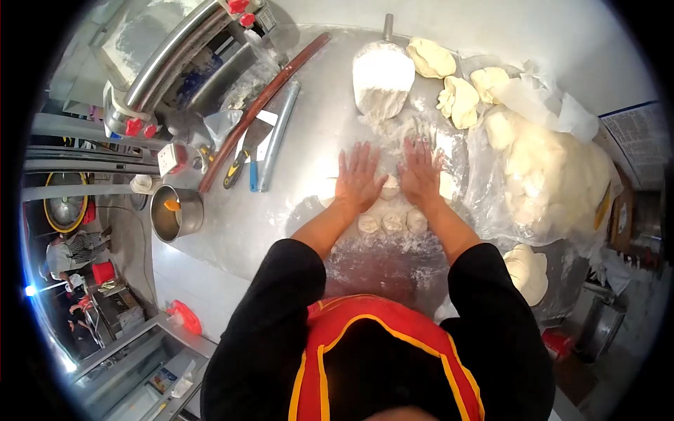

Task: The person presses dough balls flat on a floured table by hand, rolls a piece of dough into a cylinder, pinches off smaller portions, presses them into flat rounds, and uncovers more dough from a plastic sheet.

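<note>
My left hand [359, 177] lies palm down with fingers stretched, over a floured dough piece that it mostly hides. Beside it, my right hand [422, 174] is also flat, fingers spread, pressing down in the same row. Between the two hands shows a small round dough piece [390, 186]; another dough piece [447, 186] peeks out right of my right hand. Closer to my body sits a second row of dough pieces [393, 222], dusted with flour. Beyond my fingertips, a metal scoop [388, 28] lies heaped with white flour [382, 74].
Right of my hands, a large dough mass [551, 172] lies under clear plastic, with dough lumps [458, 102] behind and one dough lump [526, 274] nearer. To the left are a long wooden stick [261, 112], a scraper [237, 168], a metal rod [279, 137], a pot [191, 221] and a roller machine [168, 59].
</note>
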### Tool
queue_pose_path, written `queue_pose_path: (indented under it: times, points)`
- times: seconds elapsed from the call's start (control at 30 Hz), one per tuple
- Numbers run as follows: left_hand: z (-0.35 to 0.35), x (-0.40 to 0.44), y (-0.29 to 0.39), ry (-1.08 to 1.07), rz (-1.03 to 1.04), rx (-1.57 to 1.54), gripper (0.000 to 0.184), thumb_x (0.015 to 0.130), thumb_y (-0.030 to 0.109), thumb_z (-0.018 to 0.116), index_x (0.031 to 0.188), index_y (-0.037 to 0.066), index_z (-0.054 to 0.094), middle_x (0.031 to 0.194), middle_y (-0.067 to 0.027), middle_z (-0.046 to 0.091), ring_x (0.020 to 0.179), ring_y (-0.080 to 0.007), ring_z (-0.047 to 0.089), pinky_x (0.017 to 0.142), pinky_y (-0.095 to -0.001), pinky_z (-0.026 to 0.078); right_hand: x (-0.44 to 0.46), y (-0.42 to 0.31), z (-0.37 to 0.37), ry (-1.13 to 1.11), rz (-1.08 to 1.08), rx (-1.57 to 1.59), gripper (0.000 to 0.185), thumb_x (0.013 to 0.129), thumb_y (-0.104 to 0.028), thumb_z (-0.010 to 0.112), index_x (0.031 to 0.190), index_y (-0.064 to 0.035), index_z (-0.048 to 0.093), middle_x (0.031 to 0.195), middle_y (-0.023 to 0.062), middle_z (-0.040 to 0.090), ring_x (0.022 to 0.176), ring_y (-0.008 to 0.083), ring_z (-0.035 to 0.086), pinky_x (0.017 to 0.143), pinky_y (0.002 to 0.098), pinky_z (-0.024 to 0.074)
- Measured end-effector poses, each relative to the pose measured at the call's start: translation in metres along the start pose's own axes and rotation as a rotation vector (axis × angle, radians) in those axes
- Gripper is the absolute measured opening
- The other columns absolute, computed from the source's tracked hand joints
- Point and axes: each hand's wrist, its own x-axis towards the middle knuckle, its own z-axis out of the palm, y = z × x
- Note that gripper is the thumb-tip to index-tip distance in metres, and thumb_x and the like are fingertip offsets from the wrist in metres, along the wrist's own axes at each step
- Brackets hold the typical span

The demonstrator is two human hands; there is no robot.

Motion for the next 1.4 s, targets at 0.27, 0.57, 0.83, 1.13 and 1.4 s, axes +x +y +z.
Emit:
queue_pose_path:
  times: [0.27,0.57,0.83,1.13,1.4]
  points:
    - [0.002,-0.018,-0.037,0.048,0.04,0.101,0.065,0.095,0.041,0.039,0.147,0.006,0.025,0.153,-0.0122,0.025,0.143,-0.0298,0.015,0.115,-0.0534,0.006,-0.001,-0.068,-0.003,-0.048,-0.135,0.143,0.062,0.094,-0.038,0.042,0.15,-0.0194,0.022,0.155,0.0124,0.02,0.142,0.034,0.019,0.11,0.0639,0.0037]
    - [-0.003,-0.007,-0.032,0.087,0.003,0.043,0.054,0.098,0.032,0.033,0.147,0.009,0.029,0.153,-0.0103,0.027,0.143,-0.0286,0.019,0.114,-0.0552,0.008,0.017,-0.068,0.007,0.068,-0.154,0.093,0.059,0.094,-0.039,0.043,0.147,-0.0172,0.029,0.15,0.0127,0.03,0.141,0.0316,0.023,0.112,0.0598,0.0091]
    - [-0.011,-0.096,-0.029,0.062,-0.055,-0.103,0.058,0.096,0.037,0.041,0.144,0.005,0.032,0.152,-0.0138,0.027,0.143,-0.0297,0.016,0.114,-0.0553,0.008,-0.07,-0.052,-0.031,-0.119,-0.076,0.042,0.064,0.096,-0.042,0.039,0.151,-0.0166,0.017,0.156,0.0106,0.016,0.145,0.0264,0.01,0.115,0.0549,0.0021]
    - [0.002,-0.105,-0.024,0.126,-0.084,-0.089,0.06,0.093,0.037,0.048,0.143,0.007,0.035,0.152,-0.0135,0.024,0.143,-0.0322,0.015,0.114,-0.0566,0.008,-0.072,-0.042,-0.017,-0.114,-0.098,-0.097,0.062,0.097,-0.038,0.037,0.15,-0.012,0.02,0.155,0.0112,0.02,0.143,0.03,0.014,0.113,0.058,0.0068]
    - [0.008,-0.088,0.018,0.186,-0.027,-0.012,0.061,0.092,0.03,0.045,0.146,0.005,0.029,0.153,-0.0162,0.024,0.143,-0.0317,0.017,0.114,-0.0554,0.01,-0.069,-0.087,-0.002,0.169,0.003,0.347,0.06,0.097,-0.032,0.039,0.149,-0.0097,0.021,0.153,0.0178,0.022,0.141,0.0375,0.019,0.112,0.0582,0.0088]
